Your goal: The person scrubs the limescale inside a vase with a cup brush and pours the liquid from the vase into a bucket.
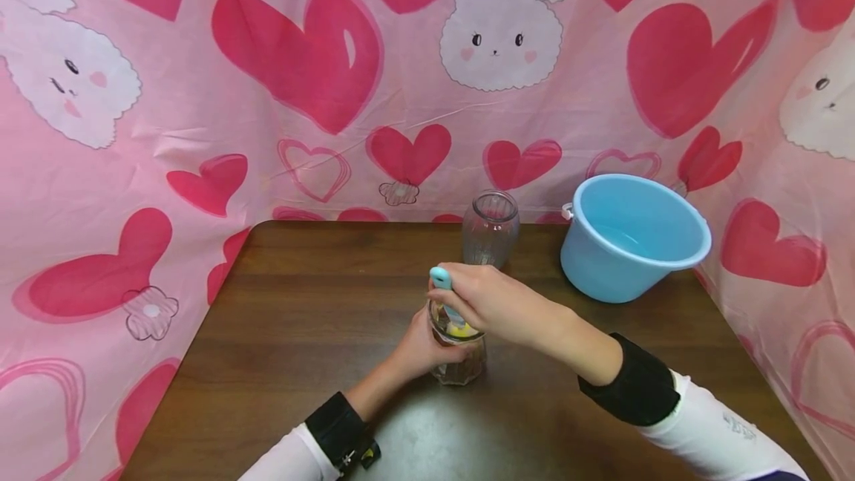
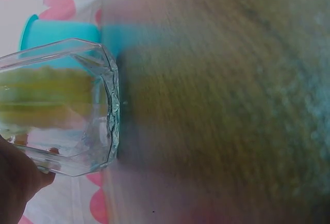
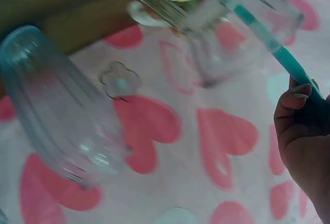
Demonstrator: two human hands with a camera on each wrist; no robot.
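Observation:
A clear faceted glass jar (image 1: 462, 372) is upright at the middle of the table, its base at or just above the wood. My left hand (image 1: 422, 347) grips it from the left, with the thumb across the near side. Above its mouth, my right hand (image 1: 490, 304) holds the teal handle (image 1: 440, 278) of a sponge bottle brush. The brush's yellow sponge head (image 2: 46, 97) is inside the jar, seen through the glass in the left wrist view. In the right wrist view, curled fingers (image 3: 296, 105) hold the handle, which slants toward the jar's mouth.
A second, ribbed glass jar (image 1: 490, 232) stands behind the right hand near the table's back edge. To its right is a light blue bucket (image 1: 601, 262) with a white handle fitting. Pink heart-printed cloth (image 1: 300, 162) hangs behind and beside the brown table (image 1: 300, 303).

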